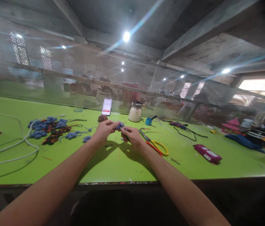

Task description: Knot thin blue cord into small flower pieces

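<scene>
A small blue-purple crocheted yarn piece [119, 126] is held up between both hands, above the green table. My left hand [105, 130] pinches it from the left with thumb and fingers. From the right, my right hand [132, 136] is closed at the same piece; something dark shows under its fingers, too small to name. Scissors [157, 147] with yellow and red handles lie just right of my right hand. Beyond my left hand sits a multicoloured yarn ball [102, 118]. Left of it lie a pile of blue crocheted pieces [50, 123] and several black-and-orange ones [55, 135].
A phone [106, 106] leans by a perforated screen [87, 81], near a cream jug [135, 112] and a blue pot [149, 121]. White cable [26, 139] loops at left. A maroon box [207, 153] and dark cords [186, 130] lie right.
</scene>
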The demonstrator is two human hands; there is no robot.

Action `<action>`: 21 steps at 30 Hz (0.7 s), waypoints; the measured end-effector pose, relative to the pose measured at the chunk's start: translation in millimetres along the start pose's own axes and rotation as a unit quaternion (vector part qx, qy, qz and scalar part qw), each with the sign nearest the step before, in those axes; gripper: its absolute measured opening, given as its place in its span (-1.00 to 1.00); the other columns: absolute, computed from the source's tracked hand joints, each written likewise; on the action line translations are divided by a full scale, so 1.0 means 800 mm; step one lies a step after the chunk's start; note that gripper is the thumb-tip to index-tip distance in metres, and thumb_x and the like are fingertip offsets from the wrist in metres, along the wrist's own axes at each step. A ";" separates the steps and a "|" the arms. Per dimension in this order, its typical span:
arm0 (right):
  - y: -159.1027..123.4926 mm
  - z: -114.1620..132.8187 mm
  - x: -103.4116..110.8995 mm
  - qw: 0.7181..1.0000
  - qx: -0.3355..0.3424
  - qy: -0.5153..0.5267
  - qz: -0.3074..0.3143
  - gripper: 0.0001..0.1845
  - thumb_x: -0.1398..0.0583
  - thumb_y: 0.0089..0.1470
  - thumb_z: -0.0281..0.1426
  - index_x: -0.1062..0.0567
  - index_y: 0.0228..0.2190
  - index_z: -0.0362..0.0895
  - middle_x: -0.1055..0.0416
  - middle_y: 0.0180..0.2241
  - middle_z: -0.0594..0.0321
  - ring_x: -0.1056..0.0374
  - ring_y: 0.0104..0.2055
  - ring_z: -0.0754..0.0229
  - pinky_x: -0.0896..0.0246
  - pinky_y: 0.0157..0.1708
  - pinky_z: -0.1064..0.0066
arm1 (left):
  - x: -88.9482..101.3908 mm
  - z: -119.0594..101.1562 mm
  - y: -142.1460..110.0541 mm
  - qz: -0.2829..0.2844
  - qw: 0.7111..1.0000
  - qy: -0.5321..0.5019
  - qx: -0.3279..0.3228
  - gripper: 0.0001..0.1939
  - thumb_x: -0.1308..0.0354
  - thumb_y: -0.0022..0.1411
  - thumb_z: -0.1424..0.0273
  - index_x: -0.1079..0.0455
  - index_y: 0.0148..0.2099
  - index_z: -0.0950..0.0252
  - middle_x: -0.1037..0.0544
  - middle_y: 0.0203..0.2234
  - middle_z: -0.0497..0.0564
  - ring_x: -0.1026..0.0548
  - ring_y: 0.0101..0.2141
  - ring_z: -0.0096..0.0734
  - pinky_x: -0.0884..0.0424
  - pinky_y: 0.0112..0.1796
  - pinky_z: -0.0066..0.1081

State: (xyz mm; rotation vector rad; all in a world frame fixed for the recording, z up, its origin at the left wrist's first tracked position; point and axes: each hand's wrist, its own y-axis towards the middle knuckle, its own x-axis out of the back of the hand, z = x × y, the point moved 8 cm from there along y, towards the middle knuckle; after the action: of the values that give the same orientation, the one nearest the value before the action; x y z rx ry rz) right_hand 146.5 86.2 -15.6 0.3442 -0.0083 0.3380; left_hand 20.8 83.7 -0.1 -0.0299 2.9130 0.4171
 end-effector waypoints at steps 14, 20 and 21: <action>-0.003 -0.007 -0.004 0.996 -0.045 0.071 0.022 -0.57 -0.30 -0.21 -0.13 -0.49 -0.41 -0.27 -0.18 -0.66 0.38 -0.02 -0.66 0.44 0.12 -0.65 0.51 | 0.007 -0.019 -0.004 -0.042 0.988 0.136 -0.063 -0.86 -0.31 -0.18 0.37 -0.45 -0.56 0.33 -0.43 -0.67 -0.03 -0.29 -0.58 -0.48 -0.21 -0.47 -0.42; 0.002 -0.010 0.003 0.997 -0.043 0.064 0.033 -0.59 -0.29 -0.18 -0.15 -0.49 -0.41 -0.26 -0.22 -0.66 0.37 -0.02 -0.68 0.44 0.19 -0.68 0.52 | 0.004 -0.001 -0.002 0.006 0.999 0.001 0.031 -0.85 -0.32 -0.24 0.48 -0.42 -0.53 0.39 -0.43 -0.65 -0.01 -0.33 -0.56 -0.50 -0.22 -0.48 -0.44; 0.003 -0.010 0.004 0.997 -0.037 0.061 0.034 -0.61 -0.28 -0.17 -0.15 -0.48 -0.43 -0.25 -0.23 -0.66 0.36 -0.02 -0.68 0.44 0.18 -0.69 0.52 | 0.002 0.000 -0.001 0.013 0.998 -0.035 0.041 -0.85 -0.32 -0.25 0.50 -0.40 -0.54 0.40 -0.45 -0.63 0.01 -0.36 -0.54 -0.50 -0.24 -0.46 -0.45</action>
State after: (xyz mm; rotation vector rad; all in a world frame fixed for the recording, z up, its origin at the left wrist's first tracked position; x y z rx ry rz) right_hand 148.4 91.7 -22.2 0.2489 0.0880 0.4245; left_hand 19.1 82.6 -1.1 0.0336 2.8618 0.2975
